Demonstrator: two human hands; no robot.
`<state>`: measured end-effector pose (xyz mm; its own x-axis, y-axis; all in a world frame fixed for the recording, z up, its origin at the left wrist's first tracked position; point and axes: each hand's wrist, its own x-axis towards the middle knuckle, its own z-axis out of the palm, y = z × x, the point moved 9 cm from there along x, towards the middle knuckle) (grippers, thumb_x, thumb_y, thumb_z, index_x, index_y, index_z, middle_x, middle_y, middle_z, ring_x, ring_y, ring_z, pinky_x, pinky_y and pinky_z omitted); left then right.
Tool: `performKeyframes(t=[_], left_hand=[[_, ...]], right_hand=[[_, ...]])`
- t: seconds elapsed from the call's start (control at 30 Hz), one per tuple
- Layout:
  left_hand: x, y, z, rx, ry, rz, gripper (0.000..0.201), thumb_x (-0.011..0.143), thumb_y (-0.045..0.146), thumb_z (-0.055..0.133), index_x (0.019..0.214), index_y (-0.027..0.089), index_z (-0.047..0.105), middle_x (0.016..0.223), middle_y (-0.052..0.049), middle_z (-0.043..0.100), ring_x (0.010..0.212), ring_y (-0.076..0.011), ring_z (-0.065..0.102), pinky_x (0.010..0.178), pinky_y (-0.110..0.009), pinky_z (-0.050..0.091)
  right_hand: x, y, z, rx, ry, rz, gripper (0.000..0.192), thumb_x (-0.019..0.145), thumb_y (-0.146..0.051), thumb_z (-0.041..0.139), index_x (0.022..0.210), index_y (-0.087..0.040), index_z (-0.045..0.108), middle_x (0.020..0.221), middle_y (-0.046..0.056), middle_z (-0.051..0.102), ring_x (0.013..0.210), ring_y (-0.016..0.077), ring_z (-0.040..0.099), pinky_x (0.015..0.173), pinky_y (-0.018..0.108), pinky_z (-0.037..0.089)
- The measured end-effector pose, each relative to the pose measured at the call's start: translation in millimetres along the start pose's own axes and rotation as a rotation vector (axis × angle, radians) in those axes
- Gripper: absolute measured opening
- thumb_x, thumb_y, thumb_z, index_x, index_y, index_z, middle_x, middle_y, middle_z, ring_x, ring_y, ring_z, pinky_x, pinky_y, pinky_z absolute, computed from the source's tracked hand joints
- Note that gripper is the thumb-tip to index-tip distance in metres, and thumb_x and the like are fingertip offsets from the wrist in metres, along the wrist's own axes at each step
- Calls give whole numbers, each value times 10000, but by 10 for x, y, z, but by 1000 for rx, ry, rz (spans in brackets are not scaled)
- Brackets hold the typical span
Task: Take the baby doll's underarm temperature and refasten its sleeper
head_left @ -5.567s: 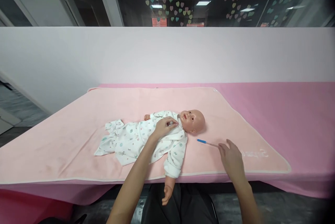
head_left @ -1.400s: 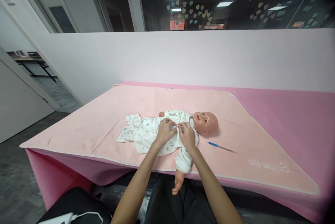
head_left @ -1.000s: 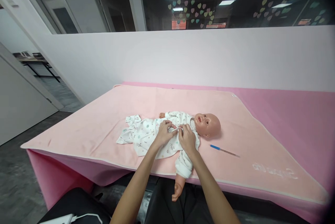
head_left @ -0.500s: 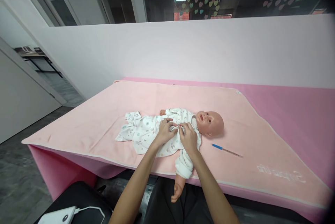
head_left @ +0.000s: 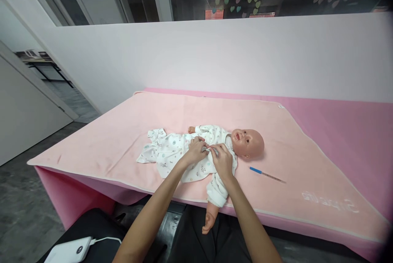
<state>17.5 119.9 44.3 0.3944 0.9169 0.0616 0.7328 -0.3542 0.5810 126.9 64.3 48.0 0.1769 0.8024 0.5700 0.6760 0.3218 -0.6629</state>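
A baby doll (head_left: 250, 143) lies on its back with its head to the right, dressed in a white patterned baby outfit (head_left: 172, 148). One doll arm hangs over the near table edge, its sleeve bunched above the wrist. My left hand (head_left: 196, 151) and my right hand (head_left: 221, 160) meet over the doll's chest, fingertips close together. Both pinch the cloth at the front of the outfit; the exact spot between the fingers is partly hidden. The outfit's leg ends lie flat at the left.
A thin stick with a blue handle (head_left: 255, 170) lies right of the doll on the pink blanket (head_left: 307, 164). The blanket covers a table against a white partition (head_left: 215, 58). A white power bank with a cable (head_left: 69, 250) rests at the lower left.
My fingers have shifted only slightly on the cloth at the doll's chest. The whole view has moved a little; the doll and the stick lie as before.
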Motion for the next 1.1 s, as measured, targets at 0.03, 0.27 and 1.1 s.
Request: performKeyframes(t=[0.03, 0.27, 1.1], left_hand=[[7, 2, 4, 10, -1, 3, 163, 726, 235, 563, 853, 222, 664, 1077, -72, 481, 1091, -253, 422, 985, -429, 314], [-1, -23, 30, 10, -38, 14, 183, 741, 252, 563, 895, 220, 657, 1091, -78, 461, 1103, -256, 406, 987, -445, 318], [-709, -140, -249, -103, 558, 154, 230, 844, 329, 502, 1031, 224, 588, 1038, -61, 597, 1023, -197, 528, 942, -353, 390]], right_hand=[[-3, 2, 1, 2, -1, 0, 213, 881, -297, 479, 889, -209, 672, 846, 32, 603, 771, 143, 582, 689, 241, 426], [-20, 10, 3, 21, -8, 7, 222, 881, -312, 479, 894, -215, 679, 845, 34, 610, 751, 140, 580, 664, 240, 431], [-59, -141, -96, -124, 105, -28, 284, 894, -221, 378, 960, -200, 653, 947, 64, 612, 830, 154, 590, 695, 251, 451]])
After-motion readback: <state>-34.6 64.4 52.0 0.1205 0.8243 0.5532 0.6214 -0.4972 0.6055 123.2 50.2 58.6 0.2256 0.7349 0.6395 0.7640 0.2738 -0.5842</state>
